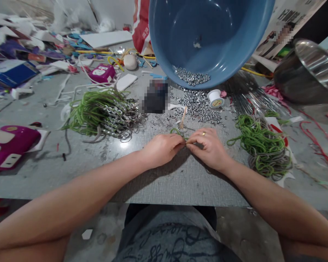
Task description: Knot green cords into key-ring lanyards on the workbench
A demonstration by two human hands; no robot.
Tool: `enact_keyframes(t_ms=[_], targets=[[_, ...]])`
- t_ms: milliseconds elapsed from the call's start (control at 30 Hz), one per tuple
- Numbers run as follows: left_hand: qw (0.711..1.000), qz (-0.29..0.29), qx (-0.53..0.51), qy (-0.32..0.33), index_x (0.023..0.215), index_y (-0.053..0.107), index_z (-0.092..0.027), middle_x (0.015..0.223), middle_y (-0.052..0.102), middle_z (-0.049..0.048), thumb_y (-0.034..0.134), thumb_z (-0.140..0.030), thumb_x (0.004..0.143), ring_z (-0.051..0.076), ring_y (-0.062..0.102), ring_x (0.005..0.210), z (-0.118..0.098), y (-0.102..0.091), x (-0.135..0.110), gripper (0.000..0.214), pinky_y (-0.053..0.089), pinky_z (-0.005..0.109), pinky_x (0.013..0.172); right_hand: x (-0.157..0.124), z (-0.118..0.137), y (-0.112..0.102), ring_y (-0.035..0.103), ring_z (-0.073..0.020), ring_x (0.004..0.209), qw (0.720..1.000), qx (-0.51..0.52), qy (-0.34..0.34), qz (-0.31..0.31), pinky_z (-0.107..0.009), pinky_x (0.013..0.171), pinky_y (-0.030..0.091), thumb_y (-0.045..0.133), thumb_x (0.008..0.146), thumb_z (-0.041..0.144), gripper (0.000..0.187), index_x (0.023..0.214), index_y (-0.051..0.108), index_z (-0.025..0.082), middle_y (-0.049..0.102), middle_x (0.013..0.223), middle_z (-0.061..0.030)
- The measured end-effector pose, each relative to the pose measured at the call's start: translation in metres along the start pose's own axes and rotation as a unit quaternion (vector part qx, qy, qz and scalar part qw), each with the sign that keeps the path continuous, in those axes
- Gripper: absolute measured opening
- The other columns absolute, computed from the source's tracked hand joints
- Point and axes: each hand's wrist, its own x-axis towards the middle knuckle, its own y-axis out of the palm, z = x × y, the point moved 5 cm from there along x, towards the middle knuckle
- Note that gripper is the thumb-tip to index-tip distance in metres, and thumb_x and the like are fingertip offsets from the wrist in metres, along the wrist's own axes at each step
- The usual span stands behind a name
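My left hand point(162, 148) and my right hand point(210, 148) meet fingertip to fingertip over the front middle of the table. Both are closed in a pinch on a thin green cord point(175, 130), which loops out behind the left fingers; its pinched part is mostly hidden. A ring sits on a right finger. Just beyond the hands lie many small silver metal nuts or beads point(200, 105) and a thin wooden stick point(183, 117). Left of them rests a bundle of green cords point(89, 111) with metal chains and rings point(123, 114). Another green and grey cord heap point(262, 142) lies to the right.
A large blue basin point(207, 43) tilts over the table's back, with metal pieces at its lower rim. Nearby stand a white spool point(215, 99) and a steel bowl point(300, 76). Purple power strips point(19, 145) with cables and scraps occupy the left.
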Motion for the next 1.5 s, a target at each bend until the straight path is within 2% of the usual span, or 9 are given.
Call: enact_keyframes(t_ms=[333,500,633,1000,1367,1500], targets=[[0.999,0.02,-0.034,-0.016,0.08,0.059,-0.015,0.074,0.063,0.0012,0.043,-0.015,0.085,0.011,0.059,0.067,0.004,0.003,0.001,0.016,0.044,0.021,0.061,0.0,0.0,0.002,0.055,-0.0194,0.085,1.0,-0.013,-0.004,0.019,-0.036,0.079,0.029,0.055,0.082,0.025,0.007,0.078,0.06,0.021,0.067,0.082,-0.0017],[0.999,0.03,-0.03,-0.019,0.079,0.059,-0.014,0.076,0.062,0.0027,0.043,-0.014,0.084,0.012,0.058,0.07,0.004,0.002,0.002,0.017,0.044,0.022,0.063,-0.001,-0.004,0.007,0.053,-0.0235,0.095,0.997,-0.043,0.006,0.061,-0.039,0.081,0.03,0.059,0.08,0.035,0.018,0.09,0.06,0.021,0.065,0.099,-0.006],[0.998,0.052,-0.013,-0.023,0.078,0.06,-0.014,0.074,0.059,0.0029,0.043,-0.014,0.085,0.012,0.057,0.068,0.004,0.002,0.003,0.019,0.043,0.021,0.06,-0.002,-0.006,0.013,0.052,-0.0237,0.097,0.995,-0.052,0.014,0.086,-0.039,0.081,0.031,0.061,0.079,0.03,0.013,0.088,0.062,0.02,0.063,0.1,-0.006],[0.991,0.111,0.043,-0.067,0.082,0.063,-0.014,0.078,0.059,0.0042,0.042,-0.014,0.084,0.015,0.059,0.071,0.005,0.008,0.004,0.02,0.045,0.025,0.062,0.0,-0.008,0.011,0.053,-0.0232,0.096,0.996,-0.013,0.034,0.082,-0.042,0.084,0.033,0.062,0.078,0.027,0.009,0.083,0.063,0.02,0.064,0.096,-0.0056],[0.993,0.087,0.024,-0.078,0.079,0.065,-0.015,0.074,0.059,0.0027,0.044,-0.018,0.084,0.014,0.06,0.07,0.007,0.011,0.004,0.021,0.045,0.024,0.062,0.0,-0.009,0.018,0.053,-0.0232,0.096,0.996,-0.002,0.038,0.077,-0.043,0.083,0.036,0.057,0.081,0.031,0.012,0.082,0.063,0.02,0.063,0.094,-0.0064],[0.991,0.093,0.017,-0.09,0.079,0.065,-0.015,0.077,0.059,0.0043,0.045,-0.018,0.084,0.016,0.061,0.071,0.007,0.012,0.003,0.022,0.046,0.026,0.063,0.0,-0.007,0.012,0.053,-0.0241,0.097,0.998,-0.005,0.029,0.059,-0.043,0.085,0.034,0.059,0.079,0.031,0.012,0.084,0.062,0.02,0.064,0.096,-0.0071]])
